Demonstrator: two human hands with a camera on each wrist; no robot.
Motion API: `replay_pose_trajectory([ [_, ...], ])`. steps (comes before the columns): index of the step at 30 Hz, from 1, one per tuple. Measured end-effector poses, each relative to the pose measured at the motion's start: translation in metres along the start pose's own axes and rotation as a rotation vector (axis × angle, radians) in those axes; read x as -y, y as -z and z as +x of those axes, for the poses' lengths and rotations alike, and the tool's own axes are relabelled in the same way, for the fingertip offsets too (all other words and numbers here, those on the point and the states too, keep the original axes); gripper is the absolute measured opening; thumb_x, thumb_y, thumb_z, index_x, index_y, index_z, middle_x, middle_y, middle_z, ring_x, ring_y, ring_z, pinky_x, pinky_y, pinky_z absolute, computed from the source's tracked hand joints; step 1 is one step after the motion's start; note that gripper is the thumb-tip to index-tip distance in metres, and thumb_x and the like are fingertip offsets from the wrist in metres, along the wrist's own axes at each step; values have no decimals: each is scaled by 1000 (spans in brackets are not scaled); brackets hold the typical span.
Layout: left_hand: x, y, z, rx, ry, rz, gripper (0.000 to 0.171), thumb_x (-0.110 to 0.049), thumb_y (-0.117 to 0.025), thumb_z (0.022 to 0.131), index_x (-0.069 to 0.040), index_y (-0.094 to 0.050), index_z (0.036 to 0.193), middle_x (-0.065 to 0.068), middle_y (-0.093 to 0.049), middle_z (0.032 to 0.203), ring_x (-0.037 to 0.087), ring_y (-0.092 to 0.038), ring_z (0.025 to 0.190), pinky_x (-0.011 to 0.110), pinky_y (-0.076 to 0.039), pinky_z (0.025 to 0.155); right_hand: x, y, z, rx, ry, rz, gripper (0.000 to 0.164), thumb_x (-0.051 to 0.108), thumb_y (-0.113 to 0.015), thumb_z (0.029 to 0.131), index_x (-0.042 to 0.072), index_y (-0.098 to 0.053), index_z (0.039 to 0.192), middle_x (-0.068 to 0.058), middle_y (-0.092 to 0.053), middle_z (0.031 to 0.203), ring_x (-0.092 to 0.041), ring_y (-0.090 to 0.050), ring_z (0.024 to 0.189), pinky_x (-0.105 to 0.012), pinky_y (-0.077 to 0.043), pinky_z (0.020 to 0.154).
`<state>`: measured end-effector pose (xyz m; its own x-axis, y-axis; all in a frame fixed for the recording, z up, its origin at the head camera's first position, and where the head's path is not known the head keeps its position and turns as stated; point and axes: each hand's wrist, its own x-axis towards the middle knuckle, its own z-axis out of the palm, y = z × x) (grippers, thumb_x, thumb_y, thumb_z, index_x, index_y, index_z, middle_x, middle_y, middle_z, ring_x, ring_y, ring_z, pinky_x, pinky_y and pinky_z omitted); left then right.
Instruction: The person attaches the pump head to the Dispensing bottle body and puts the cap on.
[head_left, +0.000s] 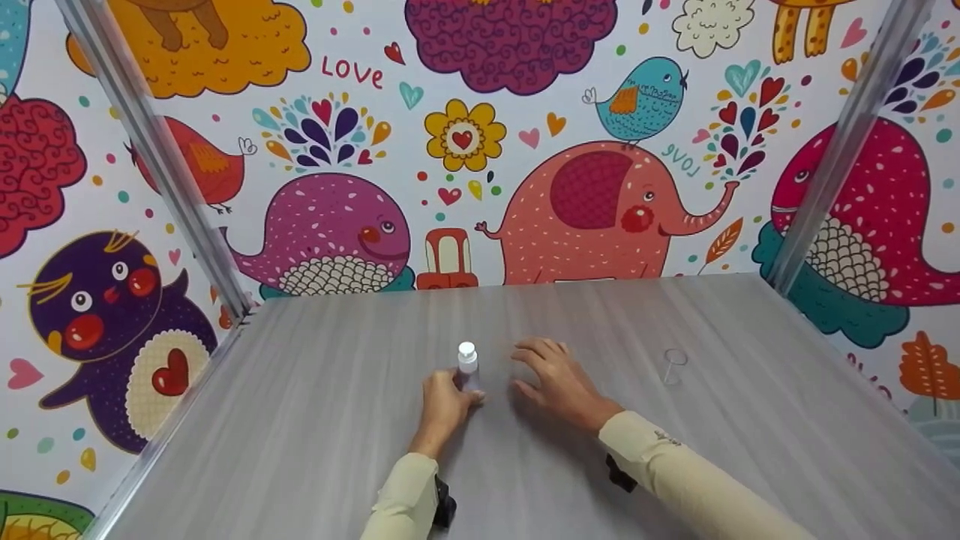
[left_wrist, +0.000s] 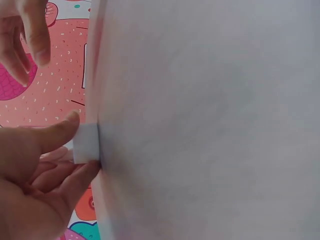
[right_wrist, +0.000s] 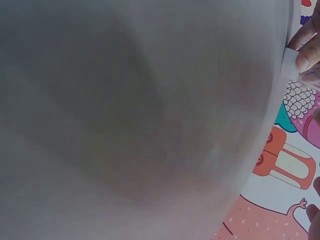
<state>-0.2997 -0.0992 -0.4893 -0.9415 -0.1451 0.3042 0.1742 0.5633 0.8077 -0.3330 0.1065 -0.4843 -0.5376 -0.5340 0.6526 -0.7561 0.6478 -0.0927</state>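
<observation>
A small bottle point(head_left: 468, 361) with a white cap stands upright near the middle of the table. Thumb and fingers of my left hand point(head_left: 444, 405) grip it low on its sides. Close up in the left wrist view, the left hand point(left_wrist: 42, 175) pinches the bottle around its white lower part point(left_wrist: 87, 144), which meets the tabletop. My right hand point(head_left: 559, 379) is just to the right, apart from the bottle, fingers loosely bent and holding nothing. At the right wrist view's edge, the left hand point(right_wrist: 309, 56) appears on the bottle's white part point(right_wrist: 289, 64).
To the right of my right hand, a clear thing with a round rim point(head_left: 676, 358) stands on the grey wood-grain table point(head_left: 322, 420). Metal posts point(head_left: 176, 180) rise at both rear corners. A cartoon-printed wall point(head_left: 450, 67) closes off the back and sides.
</observation>
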Motion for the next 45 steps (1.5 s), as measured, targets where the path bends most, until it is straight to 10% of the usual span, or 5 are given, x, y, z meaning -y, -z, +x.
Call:
replay_pose_trajectory([
  [45, 0, 0, 1, 9, 13, -9, 36, 3, -85, 69, 15, -70, 101, 27, -74, 97, 30, -69, 89, 45, -57, 79, -67, 50, -43, 80, -193, -87, 49, 20, -84, 81, 6, -66, 124, -13, -65, 126, -32, -58, 119, -53, -45, 101],
])
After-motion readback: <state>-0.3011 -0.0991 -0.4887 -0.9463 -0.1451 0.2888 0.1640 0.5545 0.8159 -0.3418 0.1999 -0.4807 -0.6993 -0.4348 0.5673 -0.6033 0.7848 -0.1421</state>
